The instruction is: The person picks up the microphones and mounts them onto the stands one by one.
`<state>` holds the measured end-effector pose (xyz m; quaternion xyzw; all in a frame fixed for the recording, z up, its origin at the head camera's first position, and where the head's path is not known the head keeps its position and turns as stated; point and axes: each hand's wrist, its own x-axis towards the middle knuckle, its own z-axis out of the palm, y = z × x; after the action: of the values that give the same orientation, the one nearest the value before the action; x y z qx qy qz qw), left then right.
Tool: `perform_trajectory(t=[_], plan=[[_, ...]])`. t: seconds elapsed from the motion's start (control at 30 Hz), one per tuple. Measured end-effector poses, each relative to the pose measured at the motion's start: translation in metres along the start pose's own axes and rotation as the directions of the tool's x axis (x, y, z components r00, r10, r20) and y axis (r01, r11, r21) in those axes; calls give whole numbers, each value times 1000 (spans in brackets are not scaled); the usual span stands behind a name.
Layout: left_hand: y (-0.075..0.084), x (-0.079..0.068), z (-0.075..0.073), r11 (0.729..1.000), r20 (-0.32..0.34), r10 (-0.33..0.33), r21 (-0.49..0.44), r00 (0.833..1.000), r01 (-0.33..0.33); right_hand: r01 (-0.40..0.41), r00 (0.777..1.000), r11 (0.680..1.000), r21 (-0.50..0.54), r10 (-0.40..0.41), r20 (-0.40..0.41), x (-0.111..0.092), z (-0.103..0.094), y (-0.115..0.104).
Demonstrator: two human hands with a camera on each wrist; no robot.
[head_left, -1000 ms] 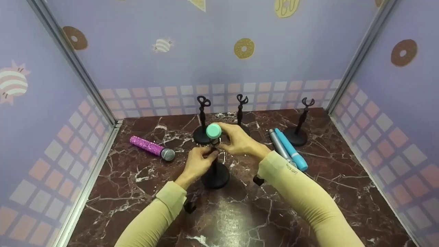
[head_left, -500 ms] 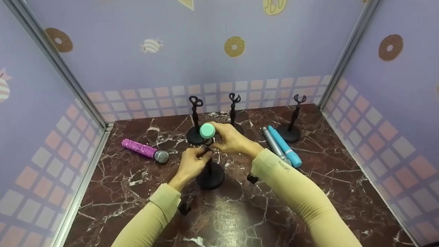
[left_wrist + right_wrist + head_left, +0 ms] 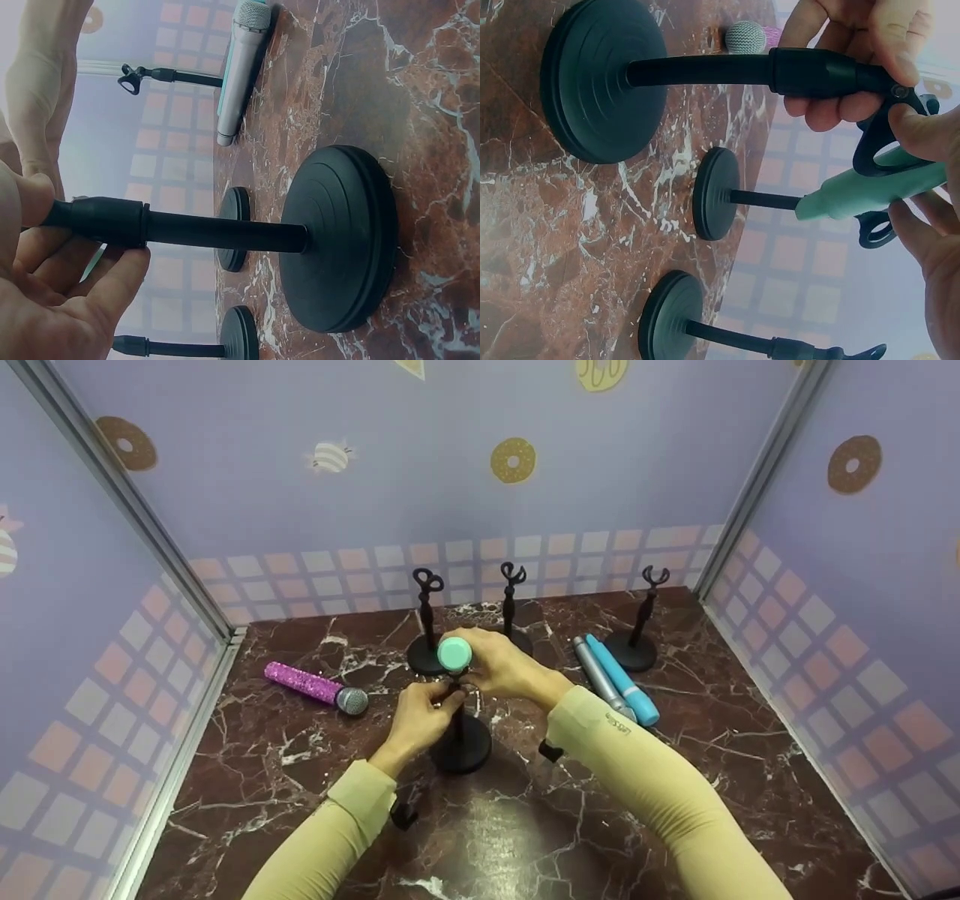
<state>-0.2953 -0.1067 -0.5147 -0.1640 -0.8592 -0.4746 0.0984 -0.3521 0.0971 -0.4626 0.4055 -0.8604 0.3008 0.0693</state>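
A black desktop microphone stand stands upright on the table in front of the person. My left hand grips its neck just under the clip, with thumb and fingers round the black collar. At the clip, my right hand holds a mint-green microphone between thumb and fingers. In the right wrist view the microphone's tapered body passes through the clip, its narrow end pointing toward the far stands. The right thumb touches the clip. How firmly the microphone sits there cannot be told.
Behind are three more black stands: left, middle and right. A glittery purple microphone lies left; a silver microphone and a blue one lie right. Patterned walls enclose the marble-look table.
The head view has shifted slightly. The mint-green microphone's round end has dipped a little toward the stand, covering more of the clip. Both hands keep their hold.
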Motion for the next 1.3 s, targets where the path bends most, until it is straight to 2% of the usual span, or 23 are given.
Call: perform_trajectory(t=[0.63, 0.83, 1.07, 1.3], plan=[[0, 0, 1, 1000, -23, 12, 18, 1000, -12, -15, 1000, 1000, -5, 15, 1, 0, -1, -4], [0, -1, 1, 1000, -20, 10, 19, 1000, -9, -12, 1000, 999, -37, 12, 7, 0, 0, -2], [-1, -3, 3, 1000, -15, 0, 5, 1000, 0, -1, 1000, 998, -69, 0, -15, -5, 10, -1], [-4, -3, 4, 1000, -33, -6, -8, 999, 6, -32, 999, 999, -31, 31, -37, -7, 13, -2]])
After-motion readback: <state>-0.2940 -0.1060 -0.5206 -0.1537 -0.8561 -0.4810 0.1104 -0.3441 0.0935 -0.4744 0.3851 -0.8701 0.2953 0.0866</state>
